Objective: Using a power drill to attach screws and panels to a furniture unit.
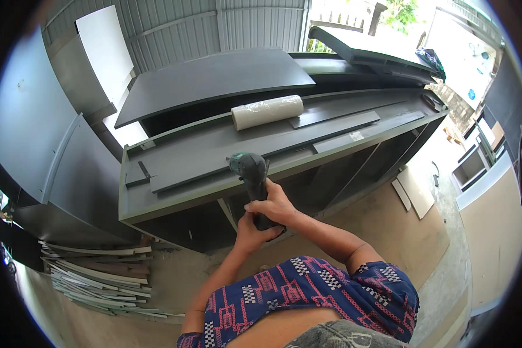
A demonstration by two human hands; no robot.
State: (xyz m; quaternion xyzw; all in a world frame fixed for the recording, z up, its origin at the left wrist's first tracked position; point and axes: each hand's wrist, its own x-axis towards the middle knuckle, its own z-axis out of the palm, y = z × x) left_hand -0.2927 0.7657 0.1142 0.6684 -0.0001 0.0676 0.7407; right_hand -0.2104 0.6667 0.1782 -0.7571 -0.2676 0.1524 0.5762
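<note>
A dark green and black cordless drill is upright in both my hands, its head above the near edge of the grey cabinet. My right hand wraps round the grip, thumb across it. Lower down, my left hand closes round the base of the drill. Beyond the drill head, a long dark grey board lies on the cabinet's recessed upper face. A roll of clear wrap rests farther back on that face.
Large dark panels are behind the cabinet, and tall grey panels stand at the left. Thin board strips lie stacked on the left floor. Pale offcuts lie at the right, near a big leaning board.
</note>
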